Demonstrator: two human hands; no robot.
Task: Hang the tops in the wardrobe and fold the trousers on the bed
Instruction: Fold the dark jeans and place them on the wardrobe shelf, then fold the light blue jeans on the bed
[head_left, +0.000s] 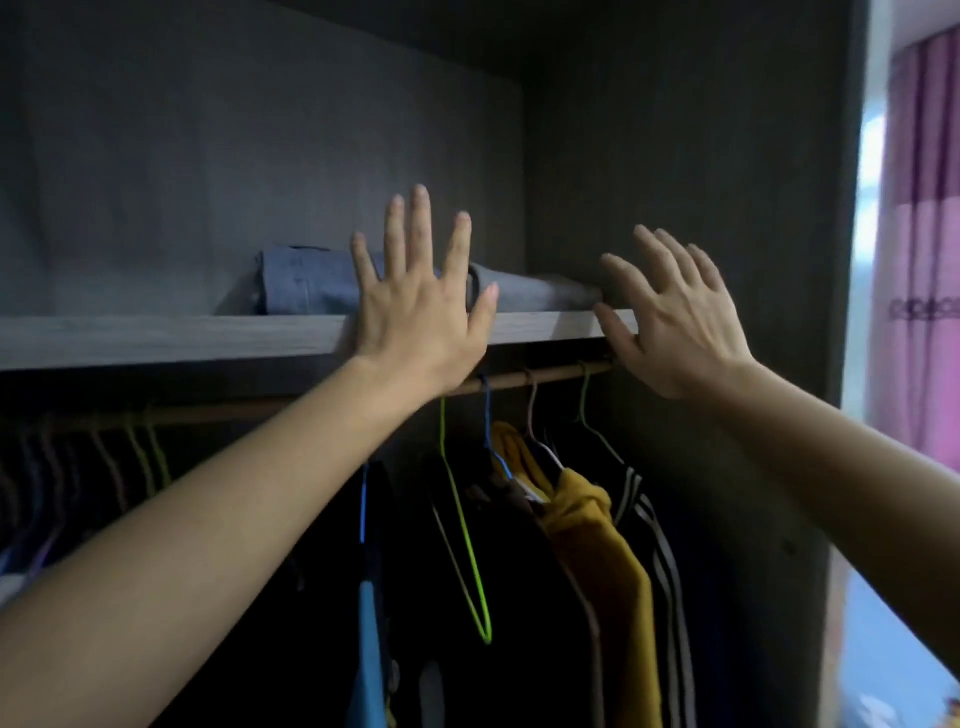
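We are looking at a grey shelf (156, 340) that is running across the wardrobe (675, 156) to its right wall. Two folded garments are lying directly on it, toward its right end: a blue garment (306, 283) on the left and a grey garment (540, 291) on the right, reaching almost to the wall. We are not able to tell whether they are touching, since our left hand (415, 312) is covering the join. Under the shelf a rail (519, 382) is carrying hangers: a dim bunch (130, 452) at the left, a bare green hanger (465, 525), then a yellow top (597, 525) and a striped top (660, 545).
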